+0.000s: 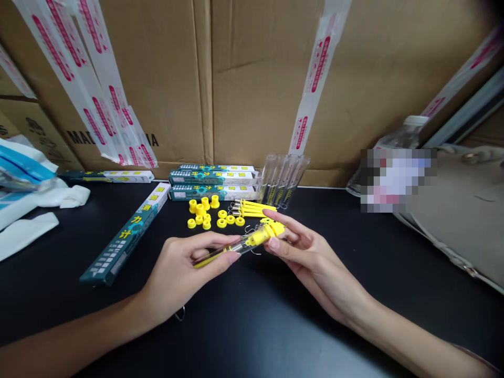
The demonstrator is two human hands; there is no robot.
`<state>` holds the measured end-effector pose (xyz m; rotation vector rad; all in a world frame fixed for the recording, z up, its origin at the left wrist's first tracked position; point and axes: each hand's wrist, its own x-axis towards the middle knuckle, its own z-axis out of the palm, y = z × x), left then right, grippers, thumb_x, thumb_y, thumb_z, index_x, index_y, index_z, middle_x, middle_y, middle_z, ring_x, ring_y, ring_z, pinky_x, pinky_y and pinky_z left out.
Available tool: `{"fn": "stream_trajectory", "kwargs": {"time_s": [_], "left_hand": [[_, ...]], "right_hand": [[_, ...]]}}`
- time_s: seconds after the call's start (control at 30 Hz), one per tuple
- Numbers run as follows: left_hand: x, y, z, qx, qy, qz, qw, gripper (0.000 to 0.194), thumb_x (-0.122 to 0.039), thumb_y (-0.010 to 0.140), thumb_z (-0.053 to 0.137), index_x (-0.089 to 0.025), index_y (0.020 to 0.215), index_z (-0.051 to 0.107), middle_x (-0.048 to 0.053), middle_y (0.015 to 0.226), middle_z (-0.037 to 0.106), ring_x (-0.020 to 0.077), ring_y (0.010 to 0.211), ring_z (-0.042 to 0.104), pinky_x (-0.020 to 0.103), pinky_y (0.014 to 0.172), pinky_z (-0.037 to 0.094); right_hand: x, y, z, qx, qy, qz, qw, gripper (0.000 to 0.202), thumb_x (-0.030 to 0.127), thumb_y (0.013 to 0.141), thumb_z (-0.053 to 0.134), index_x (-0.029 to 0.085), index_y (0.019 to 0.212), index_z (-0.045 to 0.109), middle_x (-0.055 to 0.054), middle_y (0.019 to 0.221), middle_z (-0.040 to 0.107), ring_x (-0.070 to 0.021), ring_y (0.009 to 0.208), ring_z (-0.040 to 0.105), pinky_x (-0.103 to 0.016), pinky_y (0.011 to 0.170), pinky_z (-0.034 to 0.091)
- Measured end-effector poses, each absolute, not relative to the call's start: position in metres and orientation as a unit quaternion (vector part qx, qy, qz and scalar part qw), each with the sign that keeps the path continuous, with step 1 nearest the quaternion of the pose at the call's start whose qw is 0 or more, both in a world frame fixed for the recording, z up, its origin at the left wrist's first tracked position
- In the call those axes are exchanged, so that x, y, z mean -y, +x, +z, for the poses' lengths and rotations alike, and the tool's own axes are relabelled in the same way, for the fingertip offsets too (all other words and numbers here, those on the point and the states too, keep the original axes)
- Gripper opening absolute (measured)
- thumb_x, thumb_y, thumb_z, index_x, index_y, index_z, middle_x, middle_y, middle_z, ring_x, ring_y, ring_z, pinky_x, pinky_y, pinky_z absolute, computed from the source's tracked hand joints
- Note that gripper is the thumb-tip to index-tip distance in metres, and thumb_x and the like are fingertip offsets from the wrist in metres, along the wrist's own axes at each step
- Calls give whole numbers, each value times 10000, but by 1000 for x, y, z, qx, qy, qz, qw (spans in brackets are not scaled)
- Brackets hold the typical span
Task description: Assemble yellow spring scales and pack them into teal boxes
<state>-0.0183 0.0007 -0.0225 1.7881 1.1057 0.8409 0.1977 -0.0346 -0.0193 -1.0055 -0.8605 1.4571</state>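
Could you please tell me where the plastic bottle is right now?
In the head view, the plastic bottle is on the right, just left of the beige bag.

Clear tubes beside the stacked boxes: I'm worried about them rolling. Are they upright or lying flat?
Upright: the clear tubes stand on end on the black table, their tops rising in front of the cardboard.

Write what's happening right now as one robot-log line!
left hand: on clear tube | right hand: at yellow end | yellow rings: on table
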Motion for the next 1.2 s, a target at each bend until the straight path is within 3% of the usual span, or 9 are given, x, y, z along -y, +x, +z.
{"fn": "stream_trajectory", "kwargs": {"time_s": [0.17,0.4,0.77,1.0,1.2], "left_hand": [[0,-16,-20,-453,660,334,497,323,-406,775,729,-173,997,759,-35,528,589,53,391,375,181,395,299],[1,-15,-17,-437,638,351,528,278,-365,757,753,-159,943,761,17,610,683,111,453,577,166,366,388],[1,-13,-18,-431,640,384,507,214,-329,761,765,-129,827,729,83,878,776,36,390,492,174,399,441],[3,-13,-17,-429,644,387,502,232,-355,770,754,-132,821,716,99,910,778,36,383,474,178,376,420],[2,-11,-17,-439,635,392,500,241,-360,746,766,-134,823,735,71,807,767,47,377,476,186,374,427]], "right_hand": [[37,195,-16,377,-411,605,568,559,277,754,820,268,1281,634,27,785,630,-143,839,600,-305,936,455],[36,194,-13,400,-440,573,564,521,312,713,846,265,1203,673,24,781,672,-156,809,625,-311,914,463],[34,190,-18,345,-395,620,584,317,258,733,830,198,1031,742,-8,872,705,-158,902,665,-343,997,495],[34,190,-17,358,-376,630,578,243,244,766,807,220,1001,751,-18,963,724,-163,957,668,-343,1017,490],[34,189,-24,344,-366,633,588,161,250,770,806,203,917,761,-29,996,722,-179,1012,659,-350,1028,497]]}}
